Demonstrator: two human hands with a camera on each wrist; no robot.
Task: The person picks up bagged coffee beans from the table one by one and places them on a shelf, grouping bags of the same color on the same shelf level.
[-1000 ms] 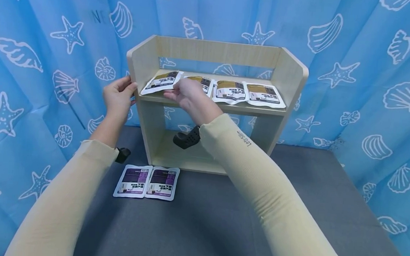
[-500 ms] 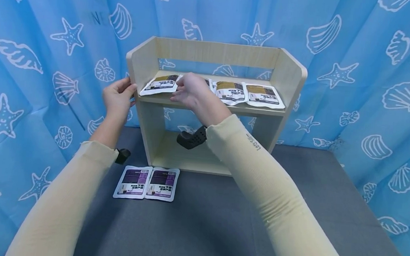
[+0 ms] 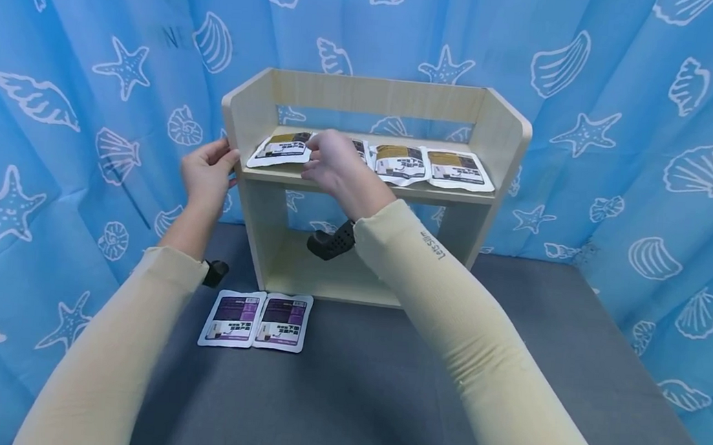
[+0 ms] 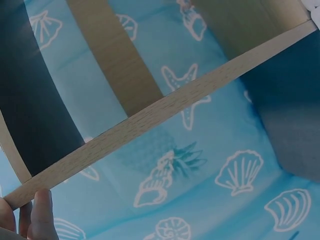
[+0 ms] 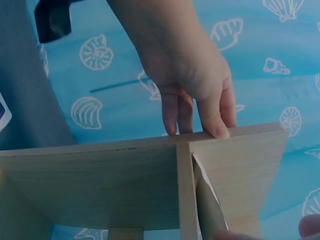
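Note:
My left hand (image 3: 207,171) grips the left side panel (image 5: 235,160) of a small wooden shelf (image 3: 374,93), its thumb on the panel's edge and the fingers behind. Four flat pouches with brown-gold labels lie in a row on the upper board. My right hand (image 3: 338,163) hovers over the second pouch (image 3: 361,150), hiding most of it. Its fingertips come right at the near right edge of the leftmost pouch (image 3: 282,148), which leans up at the left against the side panel. The third pouch (image 3: 400,163) and the rightmost pouch (image 3: 457,169) lie to the right.
Two purple-labelled pouches, the left one (image 3: 232,318) and the right one (image 3: 283,322), lie side by side on the grey tabletop (image 3: 382,390) before the shelf. The lower compartment (image 3: 303,274) is below. A blue shell-patterned curtain (image 3: 621,75) hangs behind.
My right hand has come off the edge of the leftmost pouch and shifted slightly right. That pouch's right side has settled lower. My left hand stays on the panel.

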